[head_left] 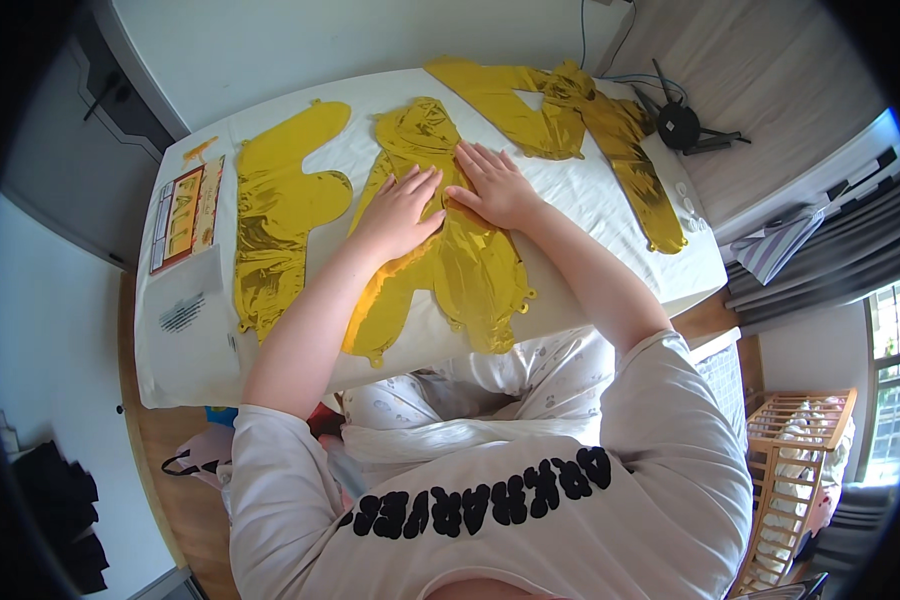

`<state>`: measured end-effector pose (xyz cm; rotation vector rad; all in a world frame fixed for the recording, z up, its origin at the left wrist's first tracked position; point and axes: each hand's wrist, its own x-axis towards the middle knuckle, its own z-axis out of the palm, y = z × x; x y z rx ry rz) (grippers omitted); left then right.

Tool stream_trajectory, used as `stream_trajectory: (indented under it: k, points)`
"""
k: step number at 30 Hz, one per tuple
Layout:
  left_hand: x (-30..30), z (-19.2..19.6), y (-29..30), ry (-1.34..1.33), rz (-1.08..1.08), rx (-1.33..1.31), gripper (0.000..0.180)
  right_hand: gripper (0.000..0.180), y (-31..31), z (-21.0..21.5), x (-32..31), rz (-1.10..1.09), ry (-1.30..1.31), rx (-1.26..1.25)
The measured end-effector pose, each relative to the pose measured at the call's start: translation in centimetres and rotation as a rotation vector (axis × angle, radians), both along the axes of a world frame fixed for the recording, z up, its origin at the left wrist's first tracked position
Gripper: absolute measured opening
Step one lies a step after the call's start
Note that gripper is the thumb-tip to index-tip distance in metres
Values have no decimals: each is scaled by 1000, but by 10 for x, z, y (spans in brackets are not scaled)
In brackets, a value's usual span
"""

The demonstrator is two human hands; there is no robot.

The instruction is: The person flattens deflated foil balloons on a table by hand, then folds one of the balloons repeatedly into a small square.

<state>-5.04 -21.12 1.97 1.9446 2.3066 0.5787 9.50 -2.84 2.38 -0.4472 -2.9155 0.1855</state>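
Palms of left hand (pixel 398 212) and right hand (pixel 494 186), grip released, press the middle gold foil balloon (pixel 460 262) flat on the desk (pixel 590 200), likely smoothing outward next

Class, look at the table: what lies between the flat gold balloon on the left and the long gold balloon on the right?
In the head view, a third gold foil balloon lies between them, with the left hand and right hand pressed flat on it.

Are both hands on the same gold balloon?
Yes, the left hand and right hand lie flat on the middle gold balloon.
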Motion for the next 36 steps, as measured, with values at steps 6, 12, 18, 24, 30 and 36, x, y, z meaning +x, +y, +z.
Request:
stream_trajectory:
  k: [6,12,18,24,30,36]
  points:
    - [-3,1,0,-429,21,181,65,90,0,1,2,-8,-4,0]
    - [2,18,-4,51,104,402,48,90,1,-2,3,-15,7,21]
    - [50,48,-11,-11,-464,319,28,84,1,-4,0,-17,27,53]
    - [78,36,6,266,-536,221,39,85,2,-5,-4,-28,26,64]
    - [78,25,4,268,-543,94,60,84,2,-8,-4,-41,16,49]
    - [78,24,6,318,-605,68,64,84,3,-7,-2,-34,35,58]
